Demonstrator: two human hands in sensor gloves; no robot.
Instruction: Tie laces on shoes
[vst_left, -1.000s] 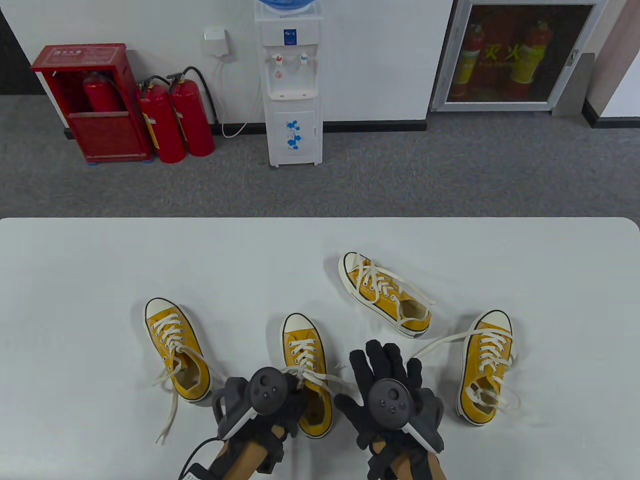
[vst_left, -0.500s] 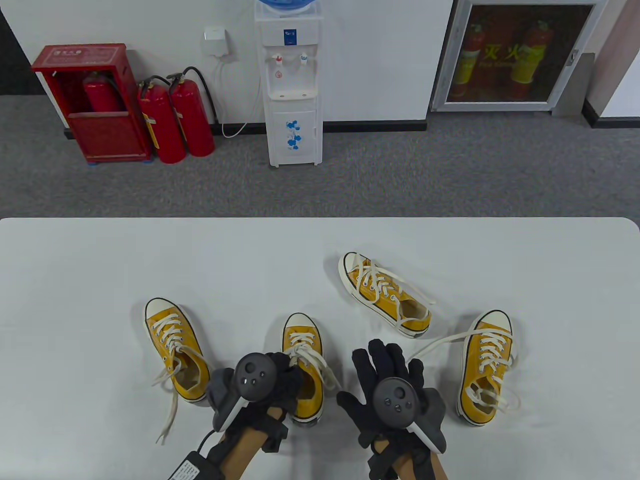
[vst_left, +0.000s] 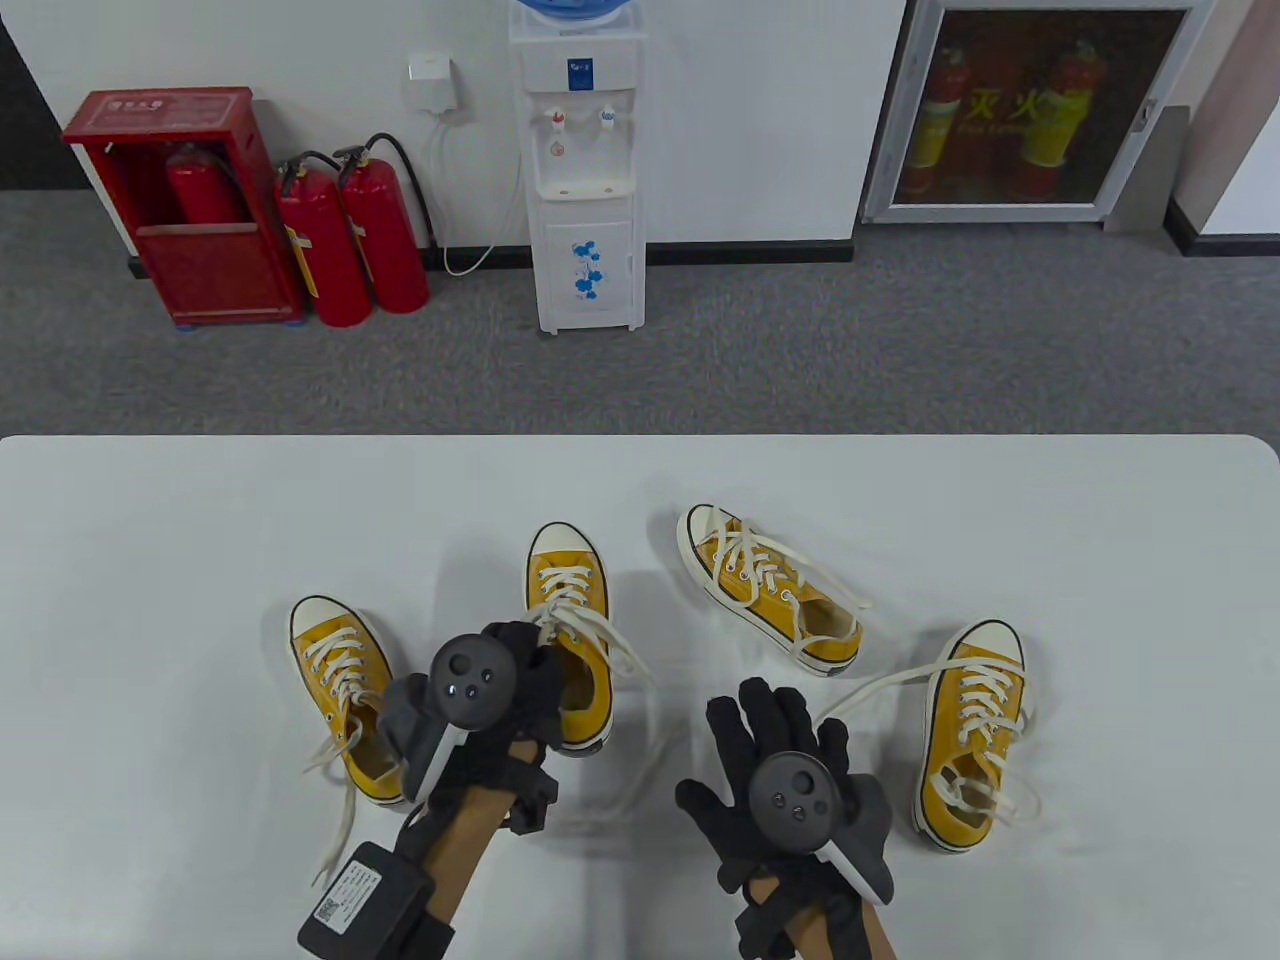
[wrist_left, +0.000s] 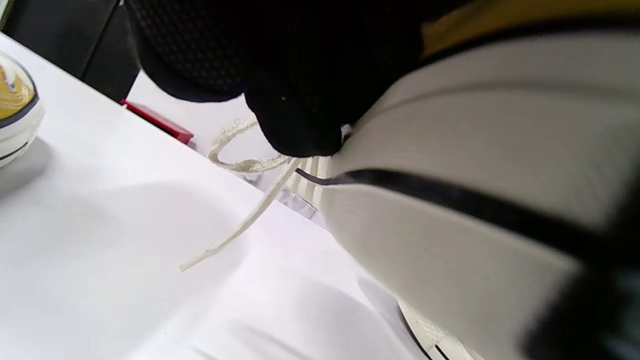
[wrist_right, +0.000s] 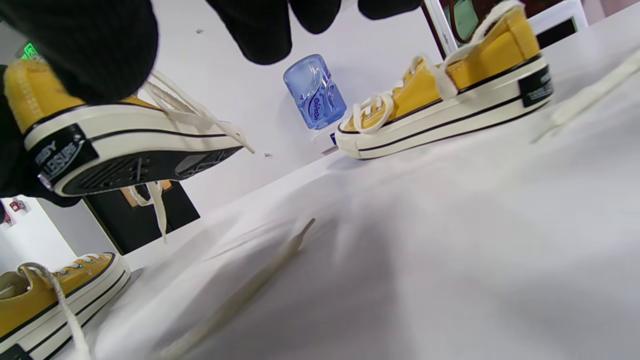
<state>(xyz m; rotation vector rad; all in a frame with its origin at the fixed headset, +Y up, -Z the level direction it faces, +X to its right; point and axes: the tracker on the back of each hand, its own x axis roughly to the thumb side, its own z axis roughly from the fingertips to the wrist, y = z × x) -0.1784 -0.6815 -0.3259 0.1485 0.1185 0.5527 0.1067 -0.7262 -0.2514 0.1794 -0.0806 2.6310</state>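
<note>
So the left hand (vst_left: 500, 680) has picked up the middle shoe (vst_left: 570, 620) and is holding it off the table (vst_left: 200, 520). Half a second earlier that shoe was sitting flat, closer to the person; now it's up in the air and further out, toe pointing away, just left of the tilted shoe (vst_left: 770, 590) at the back. The right wrist view shows the sole clear of the tabletop, so it's properly lifted, not slid. The fingers are wrapped around the shoe near its opening, and its loose laces (vst_left: 610, 640) dangle off to the side.

The right hand (vst_left: 790, 790) hasn't really budged: flat and spread, gripping nothing, sitting near and to the right of the lifted shoe.

None of the other shoes look tied either: the left shoe (vst_left: 345, 690) and the far right shoe (vst_left: 975, 730) both have laces trailing loose. Looks like the person is just repositioning this one before tying, so no knot has been started.
</note>
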